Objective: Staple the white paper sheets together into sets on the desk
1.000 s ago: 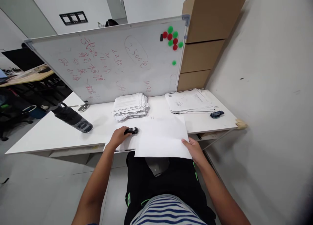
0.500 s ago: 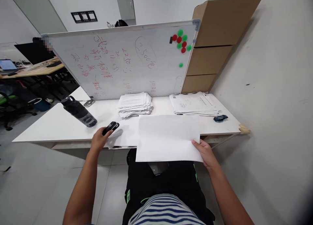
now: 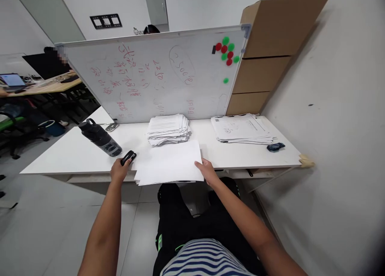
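My left hand (image 3: 119, 170) is closed around a black stapler (image 3: 128, 158) at the front edge of the white desk, left of the papers. My right hand (image 3: 207, 170) pinches the right edge of blank white paper (image 3: 170, 162), thumb on top and fingers underneath. This paper lies over other sheets whose edges peek out at the lower left, and it overhangs the desk's front edge. How many sheets the right hand grips cannot be made out. Just behind stands a thick stack of printed papers (image 3: 168, 128).
A dark water bottle (image 3: 100, 138) lies at the left on the desk (image 3: 63, 156). Another pile of papers (image 3: 242, 128) sits at the right, near a dark crumpled item (image 3: 276, 147). A whiteboard (image 3: 144, 79) and cardboard boxes (image 3: 264, 55) stand along the back.
My right hand has carried the paper leftward onto the other sheets. My left hand, still holding the stapler, has shifted slightly left and lower.
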`<action>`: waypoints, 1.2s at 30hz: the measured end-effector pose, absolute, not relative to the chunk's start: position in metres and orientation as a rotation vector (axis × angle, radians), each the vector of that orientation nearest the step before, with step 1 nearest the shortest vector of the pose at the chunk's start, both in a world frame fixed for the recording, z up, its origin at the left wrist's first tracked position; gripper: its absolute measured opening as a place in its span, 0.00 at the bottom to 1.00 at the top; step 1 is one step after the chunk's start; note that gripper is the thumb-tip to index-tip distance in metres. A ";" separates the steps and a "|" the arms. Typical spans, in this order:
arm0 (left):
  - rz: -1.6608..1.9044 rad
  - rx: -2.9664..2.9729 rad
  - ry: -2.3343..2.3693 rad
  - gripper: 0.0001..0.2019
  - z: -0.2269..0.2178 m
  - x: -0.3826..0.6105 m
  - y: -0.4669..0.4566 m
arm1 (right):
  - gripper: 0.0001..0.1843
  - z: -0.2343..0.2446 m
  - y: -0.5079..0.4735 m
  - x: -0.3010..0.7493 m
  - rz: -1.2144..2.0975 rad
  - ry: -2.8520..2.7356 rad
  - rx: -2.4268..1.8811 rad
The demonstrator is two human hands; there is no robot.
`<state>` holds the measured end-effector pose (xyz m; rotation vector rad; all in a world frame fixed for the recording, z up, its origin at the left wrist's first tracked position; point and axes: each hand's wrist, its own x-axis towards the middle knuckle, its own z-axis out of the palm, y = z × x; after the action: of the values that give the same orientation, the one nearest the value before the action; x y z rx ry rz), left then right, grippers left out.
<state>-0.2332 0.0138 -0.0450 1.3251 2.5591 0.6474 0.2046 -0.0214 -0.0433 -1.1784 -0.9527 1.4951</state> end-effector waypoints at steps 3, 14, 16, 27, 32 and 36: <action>0.612 1.340 2.576 0.28 -0.045 -0.238 0.021 | 0.21 -0.054 -0.014 0.194 1.488 -1.001 -1.209; 0.623 1.372 2.609 0.27 -0.044 -0.237 0.036 | 0.33 -0.065 -0.003 0.172 1.261 -1.182 -1.381; 0.630 1.381 2.615 0.27 -0.044 -0.236 0.037 | 0.36 -0.062 -0.004 0.175 1.228 -1.271 -1.442; 0.636 1.453 2.770 0.29 -0.051 -0.225 0.038 | 0.25 -0.059 0.050 0.279 0.255 -1.598 -1.822; 0.582 1.435 2.806 0.28 -0.048 -0.222 0.037 | 0.34 -0.080 0.104 0.338 -0.090 -1.587 -1.993; 0.578 1.444 2.815 0.29 -0.048 -0.221 0.038 | 0.32 -0.092 0.112 0.345 -0.099 -1.560 -2.038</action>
<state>-0.2214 0.0378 -0.0484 1.4435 2.8154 0.5777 0.3448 0.1120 -0.0917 -2.0381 -1.5601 -0.0989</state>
